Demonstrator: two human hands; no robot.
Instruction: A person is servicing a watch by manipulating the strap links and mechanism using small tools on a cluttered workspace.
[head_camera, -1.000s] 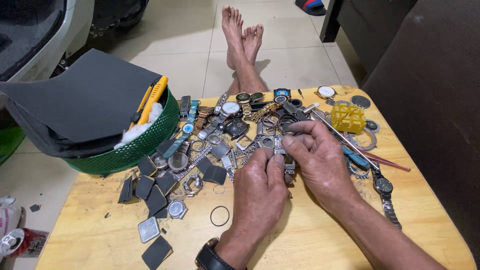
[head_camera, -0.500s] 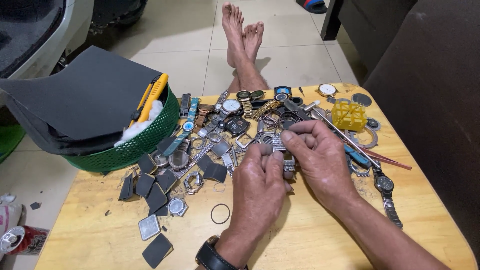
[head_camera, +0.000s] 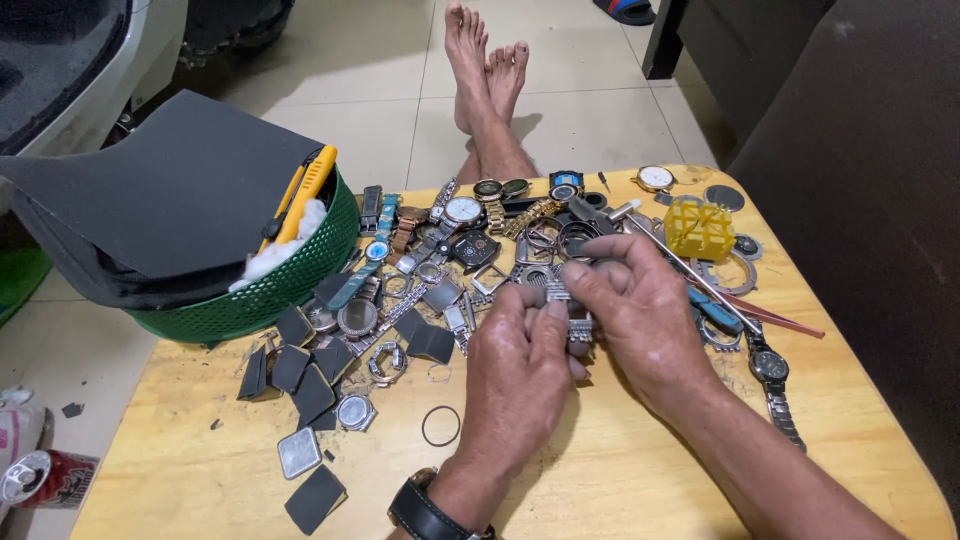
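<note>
A silver metal link watch bracelet is gripped between left hand and right hand; bare wooden table lies below them, scattered watch parts beyond.

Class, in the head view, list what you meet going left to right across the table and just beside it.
Red can → green basket → thin black ring → left hand → right hand → yellow block → dark-faced watch.
</note>
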